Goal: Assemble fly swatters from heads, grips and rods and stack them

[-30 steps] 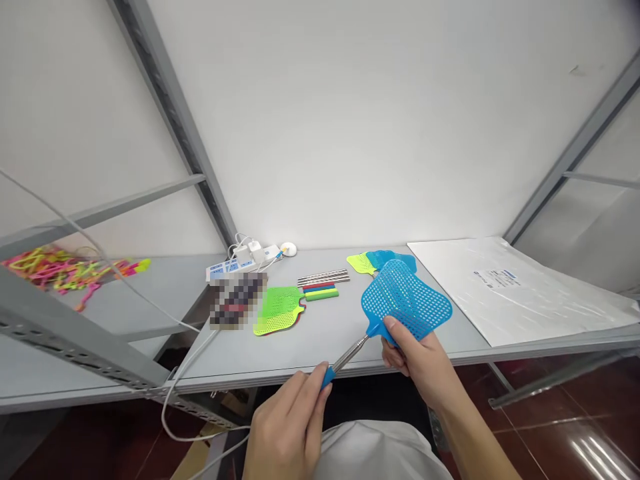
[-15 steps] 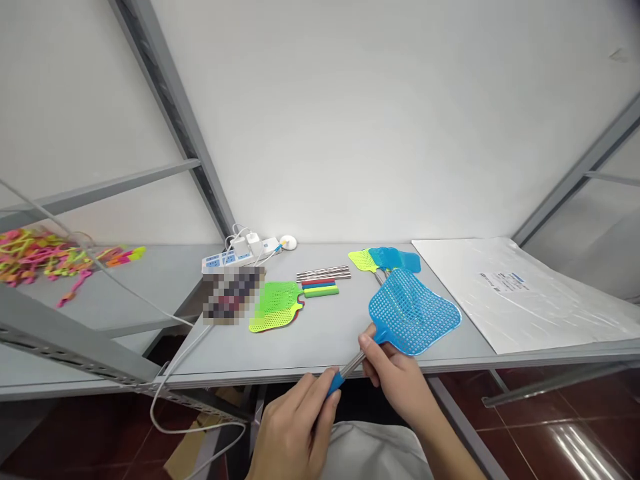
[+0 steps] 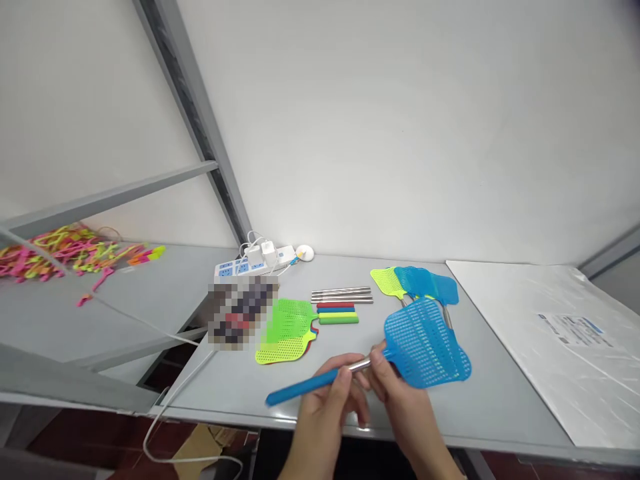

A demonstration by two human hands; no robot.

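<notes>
Gripping blue swatter [image 3: 423, 340] in left hand [image 3: 327, 403] and right hand [image 3: 403, 400]. Pointing its mesh head [image 3: 427, 347] rightward and its handle [image 3: 300, 388] down-left, aslant over bench [image 3: 230, 392].

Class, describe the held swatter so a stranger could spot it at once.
Find the grey table against the white wall. Over its near edge, the left hand and right hand hold a blue swatter, head pointing right. Unlike the blue swatters lying beyond it, this one is in hand.

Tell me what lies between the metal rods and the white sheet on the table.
In the head view, a lime swatter and overlapping blue swatters lie between the rods and the sheet. The held swatter is nearer the person.
</notes>
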